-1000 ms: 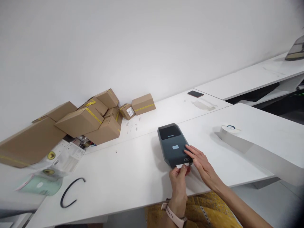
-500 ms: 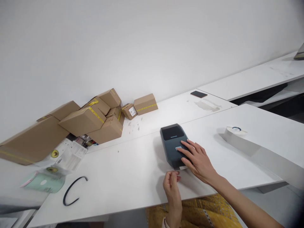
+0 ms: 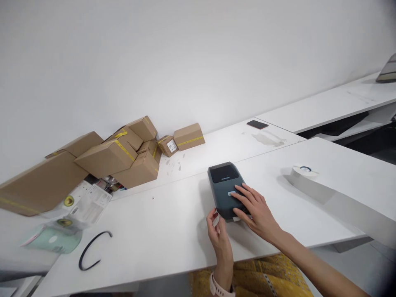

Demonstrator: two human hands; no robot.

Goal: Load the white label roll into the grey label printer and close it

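A dark teal label printer [image 3: 227, 181] lies on the white table, with a black window and a small light-blue button on its top. My right hand [image 3: 255, 210] rests on its lid, fingers spread and stretched out, one fingertip by the button. At the printer's near left corner is my left hand [image 3: 219, 235], half curled, thumb and forefinger apart; whether the fingertips touch the casing I cannot tell. A bit of white label paper [image 3: 236, 219] sticks out at the printer's front edge, partly hidden by my right hand.
To the right, a label roll [image 3: 305, 170] trails a long strip. Cardboard boxes [image 3: 107, 156] are piled at the left by the wall. A black headband [image 3: 89, 249], a green pouch [image 3: 57, 239] and plastic packets [image 3: 89, 202] lie nearer. A phone [image 3: 257, 124] lies at the back.
My left hand has moved up and left from the printer's front to its near left corner, and its fingers have parted. My right hand stays on the lid.
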